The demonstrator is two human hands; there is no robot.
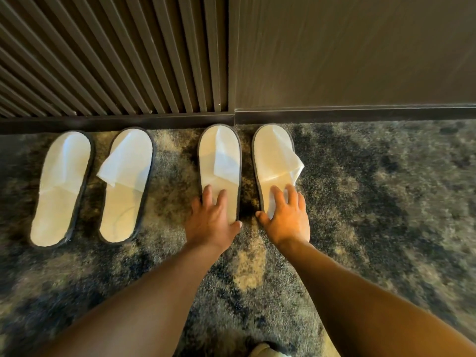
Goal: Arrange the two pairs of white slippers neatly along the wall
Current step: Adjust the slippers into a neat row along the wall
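Two pairs of white slippers with dark edging lie on the carpet, toes at the skirting board. The left pair is the far-left slipper (60, 186) and its partner (126, 181), whose loose upper sticks out to the left. The right pair is one slipper (220, 161) under my left hand (212, 219) and another (274, 161) under my right hand (286, 215). Both hands lie flat on the heel ends with fingers spread, thumbs at the slippers' inner edges. The heels of the right pair are hidden by my hands.
A dark skirting board (334, 115) runs along the wall, with a ribbed slatted panel (116, 60) on the left and a smooth brown panel (347, 52) on the right. Mottled blue-and-tan carpet (386, 189) stretches to the right and toward me.
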